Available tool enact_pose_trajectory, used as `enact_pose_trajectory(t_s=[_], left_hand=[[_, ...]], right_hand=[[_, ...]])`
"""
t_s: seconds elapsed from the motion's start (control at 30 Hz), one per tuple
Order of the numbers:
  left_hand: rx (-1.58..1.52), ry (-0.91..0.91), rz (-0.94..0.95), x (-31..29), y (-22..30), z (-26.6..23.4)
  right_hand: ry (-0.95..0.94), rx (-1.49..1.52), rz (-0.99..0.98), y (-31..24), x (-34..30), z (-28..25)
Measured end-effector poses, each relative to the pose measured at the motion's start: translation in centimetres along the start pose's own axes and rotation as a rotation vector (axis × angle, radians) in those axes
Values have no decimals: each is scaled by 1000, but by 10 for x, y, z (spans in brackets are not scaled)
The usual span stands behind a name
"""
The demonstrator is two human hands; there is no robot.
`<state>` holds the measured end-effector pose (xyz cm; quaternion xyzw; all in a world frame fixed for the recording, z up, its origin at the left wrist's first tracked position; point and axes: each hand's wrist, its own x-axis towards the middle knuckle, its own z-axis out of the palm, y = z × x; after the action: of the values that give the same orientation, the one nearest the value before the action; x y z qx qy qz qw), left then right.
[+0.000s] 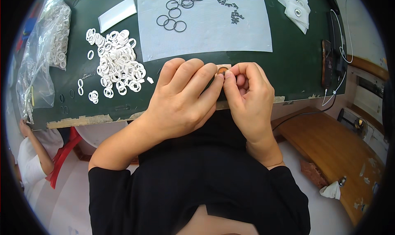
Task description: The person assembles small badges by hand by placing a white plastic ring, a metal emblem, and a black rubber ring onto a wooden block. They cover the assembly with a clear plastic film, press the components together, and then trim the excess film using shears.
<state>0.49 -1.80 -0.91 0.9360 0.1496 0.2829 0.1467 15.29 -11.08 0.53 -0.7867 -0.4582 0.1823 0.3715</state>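
Note:
At the near edge of the green table my two hands meet. Fingertips of my left hand [185, 93] and my right hand [251, 93] pinch a small round piece [222, 70] with an orange-brown middle and a dark rim. A pale, flat-edged bit shows just behind it. The fingers cover most of the piece, so its kind is unclear. Left of my left hand lies a heap of white oval rings [119, 62]. Beyond my hands, a pale sheet [201, 41] carries thin black rings [180, 26] and small black parts [236, 16].
A clear bag [59, 37] of white rings lies at the far left, near a white card [118, 14]. Small white packets [297, 10] sit back right. Cables [343, 49] and dark devices line the right edge. Another person's arm [39, 148] shows lower left.

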Motion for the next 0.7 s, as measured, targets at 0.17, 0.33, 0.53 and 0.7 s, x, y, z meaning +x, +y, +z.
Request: enact_pose_trajectory(t_s=[0.17,0.33,0.53,0.7], left_hand=[[-13,-2,0,0,-1,1],[-34,6,-1,0,-2,0],[-55,28,-99,1,-5,-17],[-125,14,-329,-3,-23,-39]], right_hand=[[11,-14,10,1,1,1],[15,-25,10,0,2,0],[0,232,122,7,4,-4],[-49,105,115,3,6,-6]])
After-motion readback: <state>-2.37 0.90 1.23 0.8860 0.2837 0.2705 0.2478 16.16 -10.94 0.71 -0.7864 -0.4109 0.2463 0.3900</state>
